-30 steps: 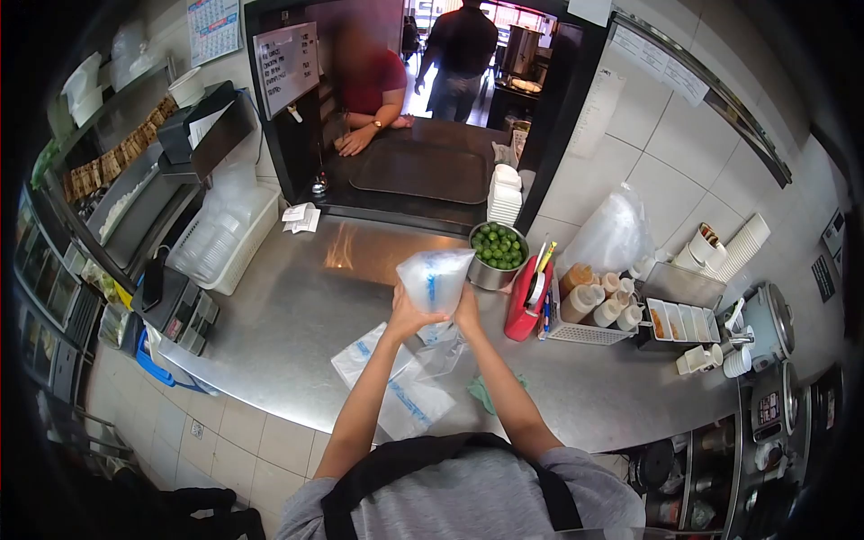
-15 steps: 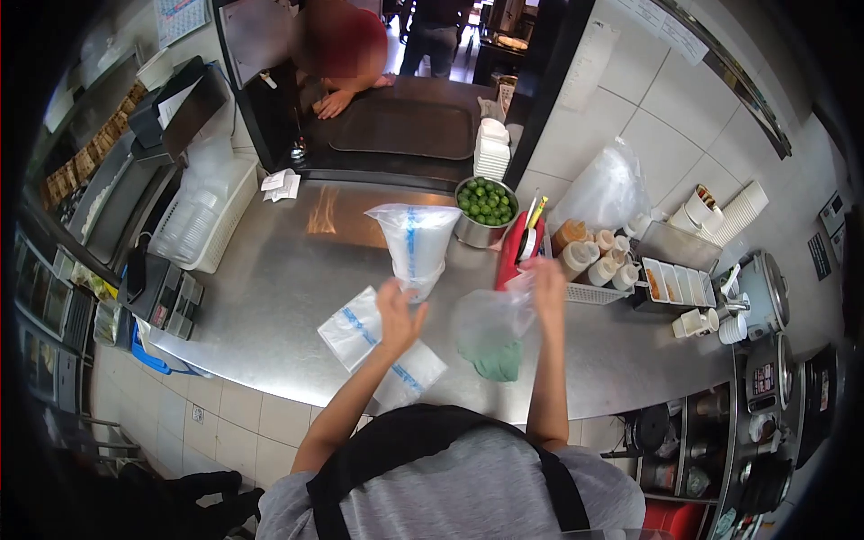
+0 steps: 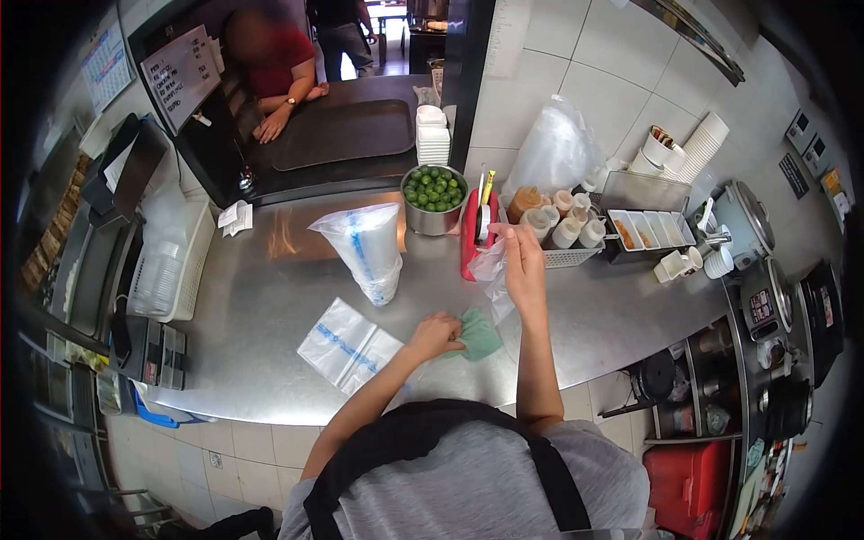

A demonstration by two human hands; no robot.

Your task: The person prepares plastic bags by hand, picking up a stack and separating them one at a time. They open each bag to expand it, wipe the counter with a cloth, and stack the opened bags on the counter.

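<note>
My right hand is raised over the counter, its fingers closed on the top of a clear plastic bag that hangs down crumpled. Low on the counter, my left hand curls its fingers at the left edge of a green cloth; my fingers hide part of their contact with it. Beside my left forearm lies a flat white plastic bag with blue print. Farther forward stands a filled, upright white plastic bag with a blue stripe, touched by neither hand.
A metal pot of green limes stands at the back, beside a red holder. Squeeze bottles fill a basket at the right. A white basket of plastic containers is at the left. Beyond the pass-through, a person leans near a dark tray.
My left hand has moved from beside the filled bag down to the green cloth, which has shifted slightly away from me. My right hand has lifted the clear bag off the cloth. The view has turned.
</note>
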